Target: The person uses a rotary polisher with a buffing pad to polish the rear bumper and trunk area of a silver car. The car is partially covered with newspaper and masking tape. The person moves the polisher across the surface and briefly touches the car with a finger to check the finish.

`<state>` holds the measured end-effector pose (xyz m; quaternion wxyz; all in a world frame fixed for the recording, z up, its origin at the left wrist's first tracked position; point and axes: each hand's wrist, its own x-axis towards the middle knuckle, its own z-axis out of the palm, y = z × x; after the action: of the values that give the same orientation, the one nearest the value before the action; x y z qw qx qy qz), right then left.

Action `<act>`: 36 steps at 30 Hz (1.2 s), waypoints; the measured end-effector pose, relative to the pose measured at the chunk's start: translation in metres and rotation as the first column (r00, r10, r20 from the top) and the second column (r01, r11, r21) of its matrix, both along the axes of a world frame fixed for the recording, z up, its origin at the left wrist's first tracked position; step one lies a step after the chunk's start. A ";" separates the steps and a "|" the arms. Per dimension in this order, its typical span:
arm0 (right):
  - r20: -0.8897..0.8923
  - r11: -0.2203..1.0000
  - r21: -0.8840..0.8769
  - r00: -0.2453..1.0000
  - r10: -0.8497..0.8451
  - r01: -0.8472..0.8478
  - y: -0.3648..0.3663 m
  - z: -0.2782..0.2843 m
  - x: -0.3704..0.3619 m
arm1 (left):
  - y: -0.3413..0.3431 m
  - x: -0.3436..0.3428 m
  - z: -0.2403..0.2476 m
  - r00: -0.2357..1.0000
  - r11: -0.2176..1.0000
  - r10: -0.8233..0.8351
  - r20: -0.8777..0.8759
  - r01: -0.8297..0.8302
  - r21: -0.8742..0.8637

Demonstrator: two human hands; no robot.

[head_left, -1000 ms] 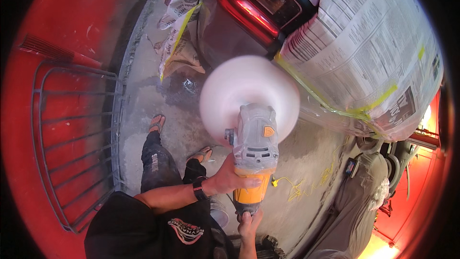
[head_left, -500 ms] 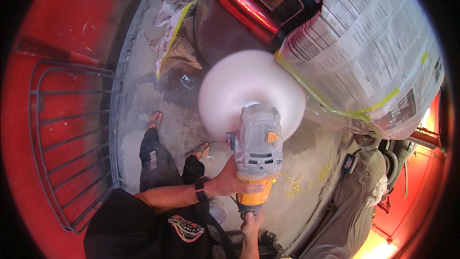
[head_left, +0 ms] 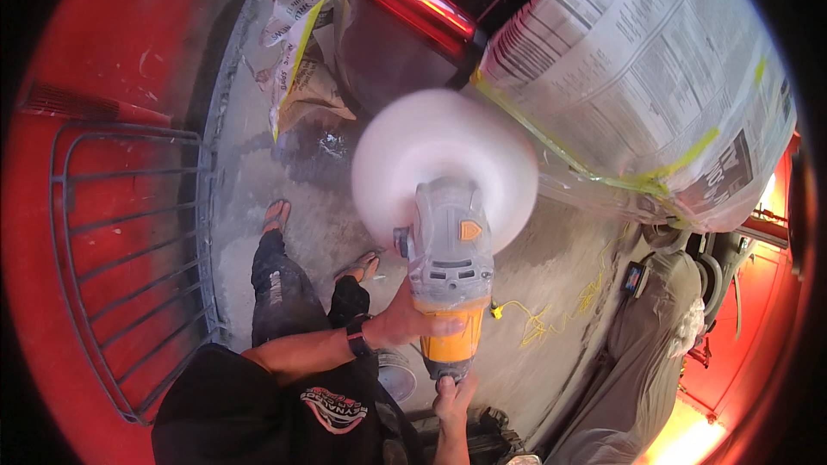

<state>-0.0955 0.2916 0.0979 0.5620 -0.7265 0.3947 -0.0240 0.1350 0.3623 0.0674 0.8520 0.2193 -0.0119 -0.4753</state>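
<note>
A grey and orange power polisher [head_left: 451, 245] points away from me, held in both hands. My left hand [head_left: 405, 314] wraps round its body near the orange section. At the back end, my right hand [head_left: 455, 398] is closed round the rear of the polisher. The wide white polishing pad [head_left: 388, 142] is smeared, as in spinning. Beyond the pad is the dark car body panel [head_left: 379, 60] with a red tail light [head_left: 431, 2] above it. Whether the pad touches the panel I cannot tell.
Newspaper masking with yellow tape [head_left: 637, 60] covers the car's right part. More masking paper [head_left: 310, 90] hangs at the left. A metal rack [head_left: 129, 250] stands by the red wall. A yellow cord [head_left: 538, 327] lies on the floor, a bucket [head_left: 396, 375] near my legs, a draped cloth [head_left: 646, 344] at right.
The polisher has shifted slightly left in the view, and the car and its masking have slid left too. Both hands keep their hold, and the pad stays blurred.
</note>
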 end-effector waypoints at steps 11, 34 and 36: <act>-0.064 0.996 -0.064 0.997 0.053 -0.057 -0.005 0.005 0.011 | 0.001 -0.001 -0.013 0.999 1.000 -0.016 0.043 0.017 -0.006; -0.082 0.999 0.008 0.995 0.051 -0.050 0.000 0.020 0.016 | 0.006 0.003 0.005 0.999 1.000 0.028 -0.040 -0.028 -0.003; -0.013 0.999 -0.016 0.999 0.050 -0.051 0.000 0.019 0.028 | 0.009 0.007 0.006 0.998 0.999 0.043 0.043 -0.042 -0.011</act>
<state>-0.0674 0.2919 0.1165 0.5539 -0.7410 0.3795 -0.0087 0.1424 0.3716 0.0737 0.8625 0.2254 -0.0282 -0.4522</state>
